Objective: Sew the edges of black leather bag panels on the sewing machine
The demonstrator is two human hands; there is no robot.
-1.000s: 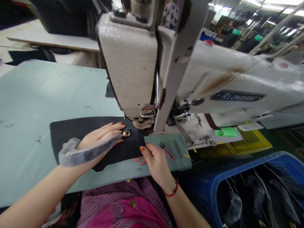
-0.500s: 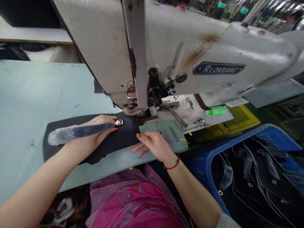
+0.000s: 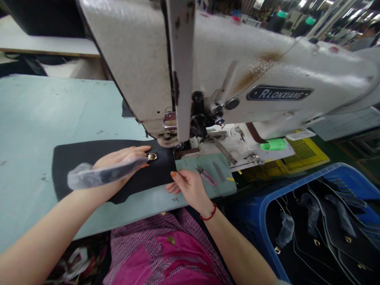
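A black leather-like panel (image 3: 157, 178) lies flat on the table, its right end close to the presser foot of the sewing machine (image 3: 179, 145). On the panel, my left hand (image 3: 118, 166) rests with fingers stretched toward a gold metal fitting (image 3: 152, 156). A dark strap wrapped in clear plastic (image 3: 103, 176) runs from that fitting back over my left hand. At the panel's lower right edge, my right hand (image 3: 188, 186) pinches the panel between thumb and fingers; some fingertips are curled underneath. Pink-handled thread snips (image 3: 207, 177) lie just right of this hand.
A blue basket (image 3: 261, 213) at the right holds several black pieces with plastic-wrapped straps. Behind it is a yellow crate (image 3: 308, 152). A green tube-shaped piece (image 3: 273, 144) sits on the machine bed. The machine head overhangs the pale green table (image 3: 59, 107).
My right wrist has shifted left and down, uncovering the thread snips. The panel's left end has swung slightly, and the strap sags lower over my left hand. The camera view has shifted a little.
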